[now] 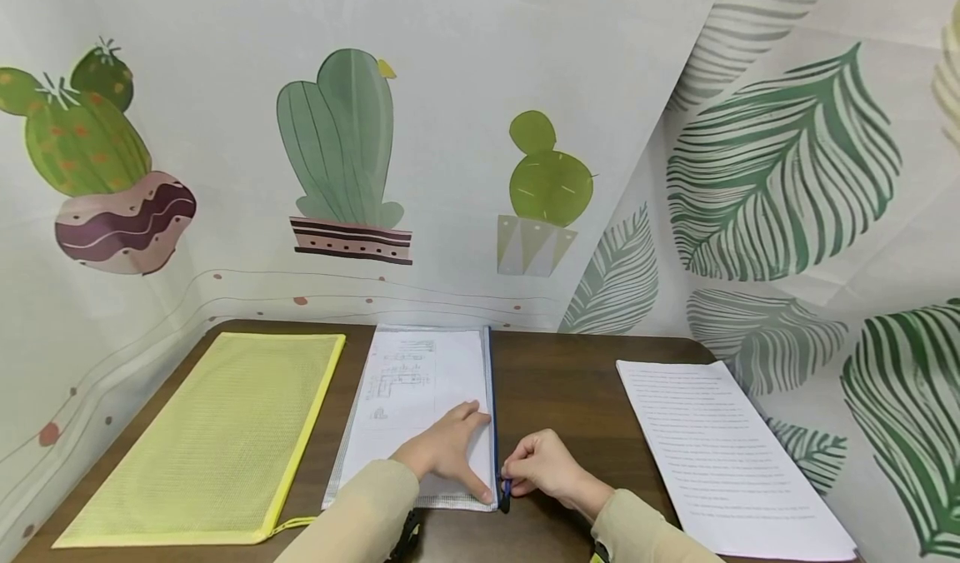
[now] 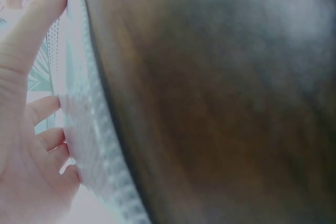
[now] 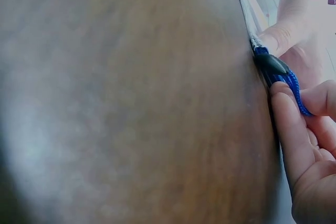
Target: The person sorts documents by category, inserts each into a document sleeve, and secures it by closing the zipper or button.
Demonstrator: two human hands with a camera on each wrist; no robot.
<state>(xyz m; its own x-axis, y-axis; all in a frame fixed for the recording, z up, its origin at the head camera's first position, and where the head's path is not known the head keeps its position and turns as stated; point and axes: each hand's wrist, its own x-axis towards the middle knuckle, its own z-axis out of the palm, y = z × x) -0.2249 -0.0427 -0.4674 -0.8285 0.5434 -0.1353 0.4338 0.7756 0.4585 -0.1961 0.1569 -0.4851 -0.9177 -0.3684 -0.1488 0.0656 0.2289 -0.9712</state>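
Observation:
A clear mesh-edged zip pouch (image 1: 341, 467) lies on the table, a printed sheet (image 1: 405, 384) with diagrams showing through it. Its blue zipper (image 1: 492, 380) runs along the right side. My left hand (image 1: 448, 448) rests on the pouch with fingers spread, the thumb at the lower right corner by the zipper's near end. Just right of that corner my right hand (image 1: 549, 467) pinches the blue cord pull (image 3: 298, 95) between thumb and fingertips. A dark end piece (image 3: 272, 65) of the pull sits against the pouch corner in the right wrist view.
To the left lies a yellow mesh zip pouch (image 1: 202, 438) with a yellow cord loop (image 1: 292, 524) at its near corner. A stack of printed paper (image 1: 727, 455) lies at the right. Behind the brown table (image 1: 585, 396) hangs a patterned curtain (image 1: 457, 130).

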